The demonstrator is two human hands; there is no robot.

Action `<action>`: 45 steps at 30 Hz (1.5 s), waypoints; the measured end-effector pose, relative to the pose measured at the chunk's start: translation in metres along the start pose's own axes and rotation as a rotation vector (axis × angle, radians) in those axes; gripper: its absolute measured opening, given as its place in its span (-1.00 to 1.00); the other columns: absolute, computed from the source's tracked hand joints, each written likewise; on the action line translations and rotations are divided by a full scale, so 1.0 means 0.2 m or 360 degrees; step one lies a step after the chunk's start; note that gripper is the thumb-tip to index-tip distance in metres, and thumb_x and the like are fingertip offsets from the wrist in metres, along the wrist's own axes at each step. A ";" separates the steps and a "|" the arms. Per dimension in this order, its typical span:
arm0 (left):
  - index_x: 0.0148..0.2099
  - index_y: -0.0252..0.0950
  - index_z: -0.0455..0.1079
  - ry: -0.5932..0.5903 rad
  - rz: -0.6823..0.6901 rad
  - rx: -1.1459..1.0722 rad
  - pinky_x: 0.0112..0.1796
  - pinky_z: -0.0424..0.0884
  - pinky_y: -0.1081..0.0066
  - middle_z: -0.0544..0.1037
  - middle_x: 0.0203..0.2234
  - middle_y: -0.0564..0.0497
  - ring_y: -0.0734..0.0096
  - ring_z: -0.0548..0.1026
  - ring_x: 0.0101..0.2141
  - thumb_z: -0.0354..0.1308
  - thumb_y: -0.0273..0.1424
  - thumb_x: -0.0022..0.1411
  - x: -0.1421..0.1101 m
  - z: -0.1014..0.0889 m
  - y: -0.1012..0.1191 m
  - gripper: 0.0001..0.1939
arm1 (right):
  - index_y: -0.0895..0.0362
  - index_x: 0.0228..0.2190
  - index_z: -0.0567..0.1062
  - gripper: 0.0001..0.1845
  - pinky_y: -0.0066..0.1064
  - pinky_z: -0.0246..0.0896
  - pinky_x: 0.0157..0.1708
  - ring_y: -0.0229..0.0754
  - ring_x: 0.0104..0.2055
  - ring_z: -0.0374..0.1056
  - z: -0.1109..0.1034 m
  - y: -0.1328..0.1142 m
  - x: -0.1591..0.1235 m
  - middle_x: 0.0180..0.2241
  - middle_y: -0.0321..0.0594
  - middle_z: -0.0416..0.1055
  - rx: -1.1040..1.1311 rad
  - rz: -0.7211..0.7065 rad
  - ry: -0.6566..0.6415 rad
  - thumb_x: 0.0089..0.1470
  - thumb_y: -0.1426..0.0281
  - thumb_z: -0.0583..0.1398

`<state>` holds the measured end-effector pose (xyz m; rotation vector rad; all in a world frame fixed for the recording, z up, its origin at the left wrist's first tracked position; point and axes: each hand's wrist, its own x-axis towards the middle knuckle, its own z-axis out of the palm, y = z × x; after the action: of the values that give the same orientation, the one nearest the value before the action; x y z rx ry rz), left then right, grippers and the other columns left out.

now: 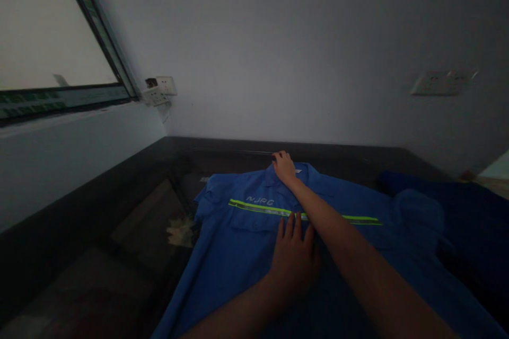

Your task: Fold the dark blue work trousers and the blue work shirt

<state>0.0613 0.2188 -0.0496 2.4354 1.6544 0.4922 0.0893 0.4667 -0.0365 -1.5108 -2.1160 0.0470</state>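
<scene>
A blue short-sleeved work shirt (222, 254) is spread face up, its collar toward the wall. It bears yellow-green and silver stripes across the chest and the letters NJPC. My left hand (295, 254) lies on the shirt front just below the stripe, palm down, with its fingers apart. Farther up, my right hand (283, 168) rests on the left side of the collar; its fingers reach over the collar's edge and its thumb is not clearly visible. My right forearm crosses over the shirt and covers part of the stripe and the button line.
The shirt lies on a dark, glossy tabletop (135, 212) against a pale wall. Darker blue cloth (473, 222) is heaped at the right. A tan patch (181, 231) shows left of the shirt. Wall sockets (441, 83) and a window frame (79, 100) are beyond.
</scene>
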 end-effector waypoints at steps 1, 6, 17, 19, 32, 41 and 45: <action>0.30 -0.24 0.02 -0.0001 -0.0004 0.0004 0.20 -0.04 -0.02 0.06 0.28 -0.14 0.05 -0.04 0.27 -0.16 -0.20 0.31 0.00 0.00 0.00 -0.45 | 0.15 0.04 0.35 -0.60 -0.23 0.04 0.08 -0.03 0.11 0.10 -0.03 0.00 0.00 0.06 -0.03 0.23 0.0006 -0.0009 0.0027 0.19 0.40 -0.02; 0.28 -0.43 0.03 0.0006 -0.0033 -0.0063 0.22 -0.07 0.03 0.08 0.26 -0.22 0.08 -0.03 0.27 -0.14 -0.22 0.29 0.01 0.00 0.01 -0.41 | 0.22 0.07 0.32 -0.57 -0.31 -0.07 0.17 -0.14 0.17 0.09 -0.11 -0.03 -0.09 0.11 -0.05 0.23 0.0140 -0.0218 -0.0135 0.19 0.42 -0.03; -0.26 -0.24 0.13 0.0427 -0.0473 -0.0601 -0.07 0.29 0.28 0.35 -0.20 -0.08 0.31 0.32 -0.16 -0.10 -0.66 -0.02 0.06 -0.05 -0.01 -0.73 | 0.19 0.11 0.31 -0.52 -0.22 -0.01 0.16 -0.12 0.20 0.14 -0.07 -0.04 -0.38 0.14 -0.05 0.26 0.0231 -0.0187 -0.0370 0.24 0.35 -0.11; -0.28 -0.23 0.12 0.0428 -0.0515 -0.0635 -0.09 0.29 0.30 0.34 -0.24 -0.05 0.33 0.31 -0.18 -0.10 -0.66 -0.01 0.07 -0.05 -0.01 -0.74 | 0.17 0.11 0.31 -0.52 -0.17 -0.04 0.17 -0.10 0.21 0.11 -0.10 -0.04 -0.41 0.16 -0.05 0.23 0.0238 -0.0180 -0.0350 0.24 0.34 -0.11; -0.21 -0.27 0.27 0.0435 -0.0289 -0.0616 -0.18 0.34 0.39 0.45 -0.29 -0.01 0.38 0.40 -0.25 -0.02 -0.59 0.09 0.13 -0.26 -0.11 -0.79 | 0.07 0.21 0.15 -0.47 0.04 -0.24 0.21 0.01 0.32 -0.18 -0.11 0.00 -0.57 0.27 -0.12 -0.01 -0.0152 -0.0307 -0.0504 0.25 0.21 -0.08; -0.20 -0.45 0.31 0.0433 -0.1171 0.0023 -0.15 0.29 0.44 0.51 -0.26 -0.12 0.29 0.44 -0.17 0.02 -0.55 0.15 0.00 -0.73 -0.96 -0.85 | 0.10 0.15 0.27 -0.44 0.05 -0.30 0.21 0.03 0.30 -0.13 -0.15 -0.03 -0.60 0.24 -0.08 0.09 -0.0091 -0.0263 -0.0322 0.24 0.12 -0.12; -0.45 -0.36 0.32 0.0258 -0.1295 -0.0026 -0.27 0.32 0.45 0.54 -0.48 -0.08 0.20 0.50 -0.26 0.18 -0.43 0.04 -0.05 -0.72 -1.03 -0.89 | 0.14 0.12 0.31 -0.43 0.04 -0.36 0.21 0.04 0.29 -0.11 -0.19 -0.05 -0.60 0.23 -0.03 0.11 -0.0117 -0.0286 -0.0209 0.24 0.13 -0.13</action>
<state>-0.1730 0.2803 0.0186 1.5149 2.4605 0.5559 0.1246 0.3463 -0.0492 -1.3855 -2.3745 0.0035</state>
